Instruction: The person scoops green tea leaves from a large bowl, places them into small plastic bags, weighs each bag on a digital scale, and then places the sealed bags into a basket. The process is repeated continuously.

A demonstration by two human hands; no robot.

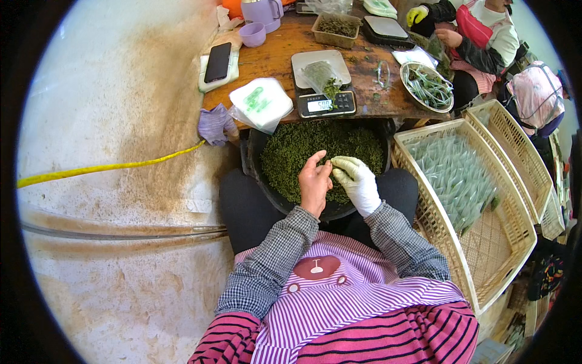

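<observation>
A black tub (pixel 250 159) full of small green peppercorn-like buds or leaf bits (pixel 291 155) stands between my knees. My bare left hand (pixel 314 187) hangs above it, its fingers loosely apart with nothing visible in them. Beside it, my right hand (pixel 359 183) in a white glove has thumb and fingertips pinched together; what they hold is too small to name. Both sets of fingertips nearly touch. Beyond the tub, a clear bag (pixel 317 74) with green sprigs lies on a lit digital scale (pixel 341 103).
On the wooden table (pixel 282 45) are a stack of printed plastic bags (pixel 262 103), a phone (pixel 217 62), a purple cup (pixel 253 35), a tray of dried greens (pixel 336 30) and a bowl of twist ties (pixel 427 87). At right, a crate (pixel 448 242) holds filled bags; a co-worker (pixel 485 36) sits beyond.
</observation>
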